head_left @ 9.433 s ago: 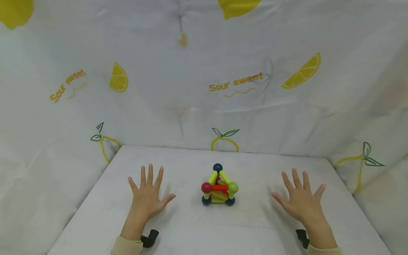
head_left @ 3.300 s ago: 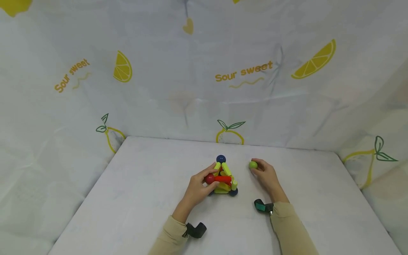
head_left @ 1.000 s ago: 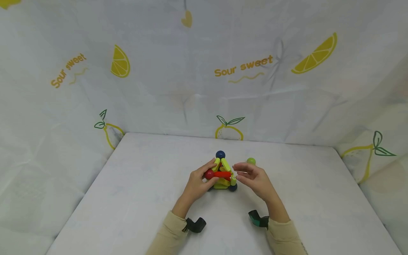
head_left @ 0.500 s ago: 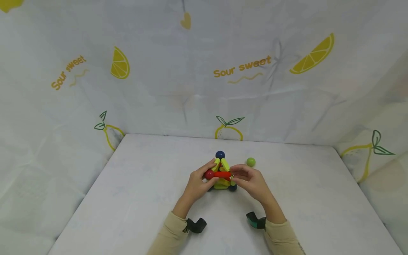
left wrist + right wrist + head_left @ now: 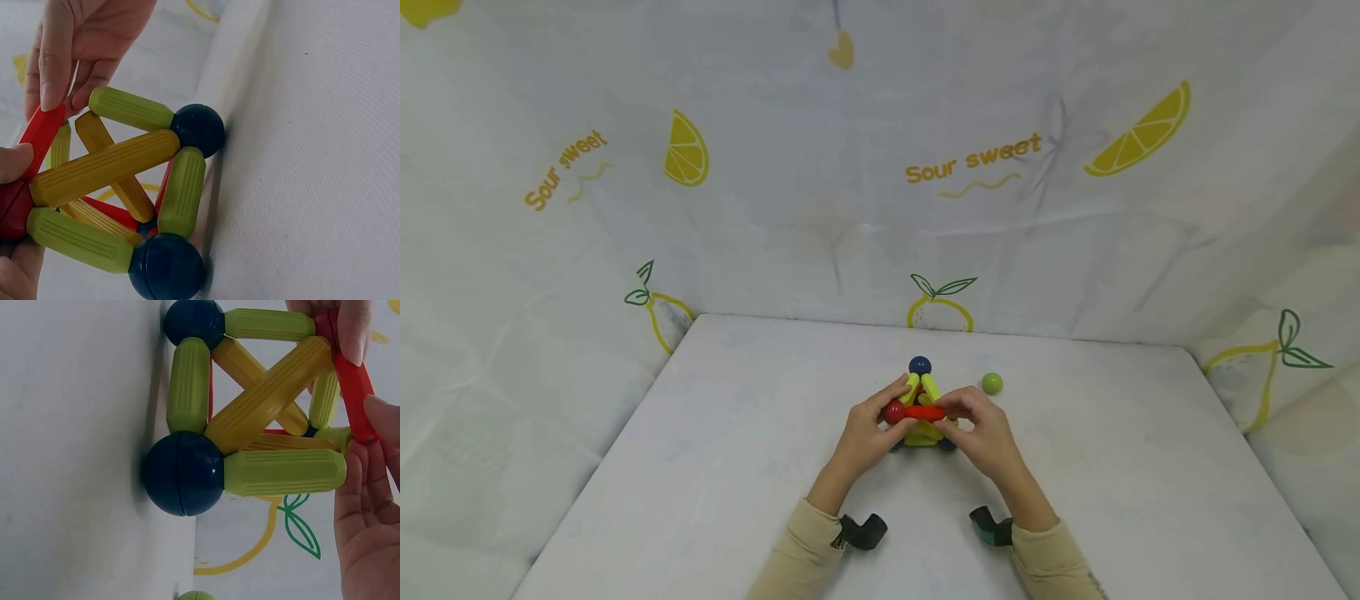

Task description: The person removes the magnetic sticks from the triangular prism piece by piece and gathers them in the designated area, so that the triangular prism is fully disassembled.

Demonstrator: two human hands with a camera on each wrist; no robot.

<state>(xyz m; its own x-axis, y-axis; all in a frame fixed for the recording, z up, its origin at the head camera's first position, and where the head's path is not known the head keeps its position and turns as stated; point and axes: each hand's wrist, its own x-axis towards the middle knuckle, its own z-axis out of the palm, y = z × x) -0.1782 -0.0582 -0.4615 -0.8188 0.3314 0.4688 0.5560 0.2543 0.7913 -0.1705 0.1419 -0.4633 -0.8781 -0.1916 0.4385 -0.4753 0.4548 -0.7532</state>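
A magnetic stick-and-ball frame of blue balls [image 5: 199, 129], lime rods [image 5: 284, 472] and crossing yellow rods [image 5: 272, 394] stands on the table. My left hand [image 5: 863, 433] grips its red ball [image 5: 893, 412] at the left front corner. With thumb and fingers, my right hand [image 5: 988, 437] pinches the other end of the red rod [image 5: 925, 412] that runs from this ball. In the right wrist view that rod end carries no ball, and a lime rod near it ends free as well. A loose green ball [image 5: 992, 383] lies on the table behind my right hand.
The white tabletop [image 5: 737, 400] reaches back to a white cloth [image 5: 820, 250] printed with lemons, which also hangs at both sides. Each wrist wears a black camera mount, the left mount [image 5: 862, 531] and the right mount [image 5: 991, 527].
The right hand has let go of the green ball on the table and moved left to the frame, where it now pinches the red rod's end. The left hand keeps its hold.
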